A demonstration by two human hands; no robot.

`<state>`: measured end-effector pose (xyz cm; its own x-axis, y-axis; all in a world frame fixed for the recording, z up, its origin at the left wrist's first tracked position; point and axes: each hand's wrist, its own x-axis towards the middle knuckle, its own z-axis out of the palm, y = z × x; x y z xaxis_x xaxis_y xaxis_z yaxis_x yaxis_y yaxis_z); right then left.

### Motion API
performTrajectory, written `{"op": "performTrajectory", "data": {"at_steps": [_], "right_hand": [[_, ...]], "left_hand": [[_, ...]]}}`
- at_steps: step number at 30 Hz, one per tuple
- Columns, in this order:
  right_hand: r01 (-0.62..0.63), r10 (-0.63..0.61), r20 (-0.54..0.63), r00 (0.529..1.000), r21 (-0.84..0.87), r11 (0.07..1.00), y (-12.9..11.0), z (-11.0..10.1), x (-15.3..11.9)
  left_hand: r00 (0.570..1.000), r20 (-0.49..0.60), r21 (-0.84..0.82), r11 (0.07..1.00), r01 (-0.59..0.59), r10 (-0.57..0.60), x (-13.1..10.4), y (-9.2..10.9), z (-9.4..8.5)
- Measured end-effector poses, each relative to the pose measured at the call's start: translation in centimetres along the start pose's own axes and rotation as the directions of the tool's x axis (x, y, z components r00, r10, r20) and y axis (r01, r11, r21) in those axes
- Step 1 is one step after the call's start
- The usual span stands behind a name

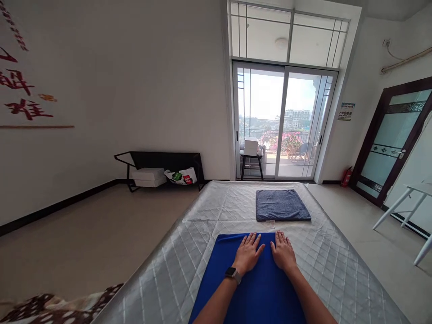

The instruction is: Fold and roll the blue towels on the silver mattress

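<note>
A blue cloth (266,292) is spread on the grey quilted mattress (162,270), its far edge under my fingertips. My left hand (248,254) lies flat on its upper middle, fingers spread, with a watch on the wrist. To the right, my right hand (282,251) rests flat near the cloth's far right part, fingers stretched out. The two hands are apart and neither grips anything. Beyond them lies a folded grey-blue towel (281,205), not touched by either hand. The near end of the blue cloth runs out of view.
A black rack (165,159) with white boxes (148,177) and a bag (182,176) stands by the wall. A brown patterned blanket (64,308) is at bottom left. On the right are a white stool (394,209) and a fire extinguisher (346,177).
</note>
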<state>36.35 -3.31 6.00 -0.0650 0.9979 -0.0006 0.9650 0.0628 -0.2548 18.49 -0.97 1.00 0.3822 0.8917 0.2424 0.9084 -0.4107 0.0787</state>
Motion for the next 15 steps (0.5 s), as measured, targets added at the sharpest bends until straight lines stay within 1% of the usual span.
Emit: {"op": "performTrajectory", "data": {"at_steps": [2,4,5,7,8,9,11,13,15], "right_hand": [[-0.002,0.002,-0.001,1.0,0.004,1.0,0.1,0.2,0.1],[-0.006,0.006,0.004,1.0,0.009,1.0,0.1,0.2,0.1],[-0.008,0.008,0.007,1.0,0.011,1.0,0.1,0.2,0.1],[-0.01,0.01,0.015,1.0,0.012,1.0,0.1,0.1,0.1],[-0.011,0.011,0.018,1.0,0.011,1.0,0.1,0.0,0.1],[-0.011,0.011,0.02,1.0,0.009,1.0,0.0,0.0,0.0],[-0.012,0.012,0.025,1.0,0.004,1.0,-0.1,-0.2,0.0],[-0.017,0.017,0.027,0.999,-0.001,1.0,-0.1,-0.3,0.0],[-0.02,0.02,0.03,0.999,-0.003,1.0,-0.1,-0.3,0.0]], "left_hand": [[0.994,-0.006,0.035,0.994,0.107,-0.107,-1.3,-2.8,-0.2],[0.977,-0.009,0.08,0.974,0.214,-0.213,-2.8,-6.1,-0.5],[0.969,-0.009,0.101,0.963,0.248,-0.249,-3.5,-7.6,-0.7],[0.962,0.002,0.135,0.953,0.271,-0.274,-4.7,-10.2,-1.0],[0.959,0.011,0.144,0.95,0.278,-0.283,-5.1,-11.1,-1.0],[0.955,0.02,0.148,0.945,0.291,-0.297,-5.3,-11.7,-1.1],[0.938,0.027,0.142,0.93,0.338,-0.345,-5.5,-12.1,-1.1],[0.922,0.023,0.131,0.916,0.38,-0.386,-5.3,-11.8,-1.0],[0.918,0.022,0.122,0.913,0.39,-0.395,-5.1,-11.5,-1.0]]}}
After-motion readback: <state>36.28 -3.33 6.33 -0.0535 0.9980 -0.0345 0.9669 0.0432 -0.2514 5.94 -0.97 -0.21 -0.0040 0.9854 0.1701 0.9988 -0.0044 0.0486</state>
